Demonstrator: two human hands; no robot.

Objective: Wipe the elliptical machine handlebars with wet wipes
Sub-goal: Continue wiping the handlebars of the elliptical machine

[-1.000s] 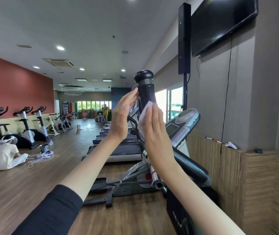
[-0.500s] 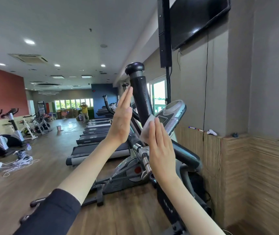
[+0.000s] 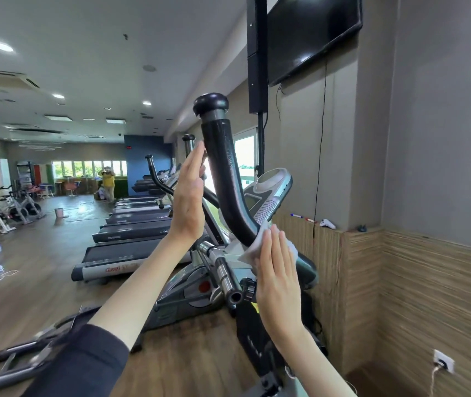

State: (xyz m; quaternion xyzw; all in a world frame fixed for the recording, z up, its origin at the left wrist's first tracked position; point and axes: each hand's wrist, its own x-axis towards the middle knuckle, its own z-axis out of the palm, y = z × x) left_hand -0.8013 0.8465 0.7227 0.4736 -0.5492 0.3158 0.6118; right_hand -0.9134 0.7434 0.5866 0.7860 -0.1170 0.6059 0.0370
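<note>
Now mid-wipe | right hand (image 3: 278,279), fingers straight, pressing white wet wipe (image 3: 252,247) onto lower bend of black padded handlebar (image 3: 222,167) | left hand (image 3: 188,199) flat, empty, beside upper shaft | next, likely: covering the far side.

Black long sleeve (image 3: 85,359) on left arm — bunched near the elbow, right forearm (image 3: 305,353) bare

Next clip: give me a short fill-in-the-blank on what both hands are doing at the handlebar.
The right hand presses a white ____ against the handlebar.
The left hand is flat and holds ____.
Along the handlebar, the right hand is ____ than the left hand.
Missing: wipe; nothing; lower.
</note>
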